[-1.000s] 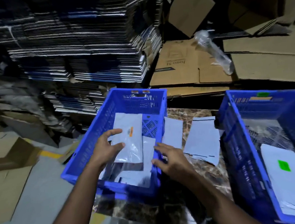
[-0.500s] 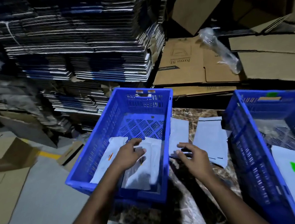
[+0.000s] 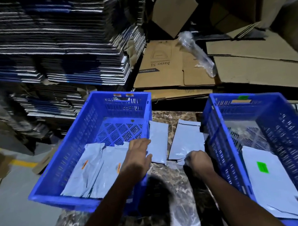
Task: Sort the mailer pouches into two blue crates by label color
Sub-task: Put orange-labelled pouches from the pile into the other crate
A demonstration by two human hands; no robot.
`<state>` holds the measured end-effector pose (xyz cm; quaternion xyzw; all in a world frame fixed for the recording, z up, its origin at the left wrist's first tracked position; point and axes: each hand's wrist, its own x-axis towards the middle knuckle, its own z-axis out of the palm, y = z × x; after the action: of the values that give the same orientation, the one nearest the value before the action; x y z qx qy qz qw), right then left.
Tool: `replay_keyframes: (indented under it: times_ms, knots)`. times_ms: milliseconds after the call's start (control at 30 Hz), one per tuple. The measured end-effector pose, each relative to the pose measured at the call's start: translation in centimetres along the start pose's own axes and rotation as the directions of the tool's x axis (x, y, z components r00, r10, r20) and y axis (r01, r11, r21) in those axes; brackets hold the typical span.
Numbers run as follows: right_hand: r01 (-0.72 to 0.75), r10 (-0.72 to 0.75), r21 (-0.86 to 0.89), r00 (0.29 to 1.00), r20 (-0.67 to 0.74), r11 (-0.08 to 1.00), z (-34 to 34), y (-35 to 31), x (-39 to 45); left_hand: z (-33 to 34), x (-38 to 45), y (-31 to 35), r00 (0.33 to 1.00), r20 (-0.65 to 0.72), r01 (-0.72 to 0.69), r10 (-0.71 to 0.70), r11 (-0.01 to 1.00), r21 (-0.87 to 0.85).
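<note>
Two blue crates sit on a marbled bench (image 3: 169,172) in a dim storeroom. The left crate (image 3: 93,138) holds grey mailer pouches with orange labels (image 3: 102,170), lying overlapped on its slotted floor. The right crate (image 3: 218,143) holds pouches too, the top one (image 3: 267,180) showing a green label. Between the crates, two more grey pouches lie flat on the bench: one (image 3: 158,142) just beside the left crate's wall, the other (image 3: 187,140) nearer the right crate. The left hand (image 3: 137,158) hangs over the left crate's right rim, its fingers straight and loosely spread, holding nothing. The right hand (image 3: 199,161) is at the near edge of the second bench pouch, fingers curled down onto its corner, pinching it. Behind stand stacks of flattened cartons (image 3: 59,48) and brown cardboard sheets (image 3: 167,66).
</note>
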<state>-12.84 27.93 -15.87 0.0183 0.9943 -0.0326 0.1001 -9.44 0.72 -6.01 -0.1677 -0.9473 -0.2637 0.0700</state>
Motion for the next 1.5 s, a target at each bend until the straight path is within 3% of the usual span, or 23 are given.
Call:
replay_keyframes:
  times_ms: [67, 133, 200, 267, 400, 533, 633, 700, 767, 833, 900, 1167, 1233, 1333, 1400, 1500]
  knots:
    - [-0.016, 0.019, 0.077, 0.999, -0.041, 0.997, -1.1, 0.4, -0.6, 0.3, 0.0, -0.2, 1.000, -0.015, 0.022, -0.022, 1.000, -0.001]
    - [0.057, -0.023, 0.138, 0.972, -0.236, 0.989, -2.7, 0.7, -1.2, 0.0, 0.2, 0.2, 0.997, 0.013, 0.078, -0.078, 0.997, 0.021]
    - [0.170, -0.037, 0.263, 0.895, -0.445, 0.950, -5.5, 0.4, -2.3, -0.3, 0.4, 0.7, 0.991, 0.040, 0.126, -0.128, 0.991, 0.039]
    - [0.337, -0.082, 0.405, 0.844, -0.529, 0.850, -8.8, 0.3, -3.2, -0.8, 0.8, 1.4, 0.992, 0.039, 0.120, -0.120, 0.993, -0.011]
    - [0.495, -0.199, 0.641, 0.855, -0.478, 0.586, -15.1, 1.1, -4.7, -1.9, 2.1, 4.0, 0.996, 0.069, 0.077, -0.059, 0.953, -0.292]
    - [0.507, -0.266, 0.749, 0.862, -0.432, 0.426, -17.7, 1.9, -4.9, -1.4, 3.1, 6.6, 0.973, 0.210, 0.221, -0.095, 0.651, -0.726]
    - [0.454, -0.196, 0.758, 0.890, -0.412, 0.469, -16.9, 2.2, -5.0, -0.5, 3.2, 7.6, 0.967, 0.183, 0.253, -0.179, 0.559, -0.790]
    - [0.352, -0.060, 0.810, 0.928, -0.369, 0.469, -16.0, 2.3, -5.2, 0.1, 3.1, 8.0, 0.943, 0.198, 0.308, -0.268, 0.478, -0.823]
    - [0.235, 0.010, 0.896, 0.966, -0.258, 0.377, -15.3, 2.1, -5.9, 0.4, 2.8, 8.3, 0.909, 0.237, 0.364, -0.343, 0.375, -0.853]
    - [0.126, -0.013, 0.948, 0.992, -0.128, 0.293, -14.4, 1.6, -6.9, 0.6, 2.6, 8.4, 0.874, 0.264, 0.408, -0.408, 0.321, -0.855]
    - [0.097, -0.005, 0.948, 0.995, -0.100, 0.304, -13.0, 0.9, -7.9, 0.5, 2.4, 8.9, 0.850, 0.270, 0.421, -0.452, 0.276, -0.864]
    - [0.082, 0.281, 0.905, 0.935, -0.215, 0.417, -10.9, -0.1, -9.0, 0.4, 2.0, 9.9, 0.833, 0.248, 0.425, -0.495, 0.286, -0.859]
    - [0.120, 0.295, 0.883, 0.915, -0.275, 0.453, -10.8, 0.3, -8.8, 0.6, 1.8, 9.8, 0.829, 0.214, 0.431, -0.516, 0.345, -0.834]
    - [0.132, 0.268, 0.866, 0.919, -0.290, 0.483, -11.3, 1.3, -8.5, 1.1, 1.5, 9.1, 0.839, 0.162, 0.468, -0.519, 0.537, -0.702]
    - [0.154, 0.231, 0.899, 0.936, -0.266, 0.411, -12.1, 1.6, -8.8, 1.0, 1.2, 9.6, 0.863, 0.185, 0.462, -0.470, 0.588, -0.664]
    - [0.139, 0.179, 0.978, 0.970, -0.167, 0.158, -12.9, 1.8, -9.7, 0.8, 1.1, 10.8, 0.878, 0.193, 0.459, -0.438, 0.656, -0.599]
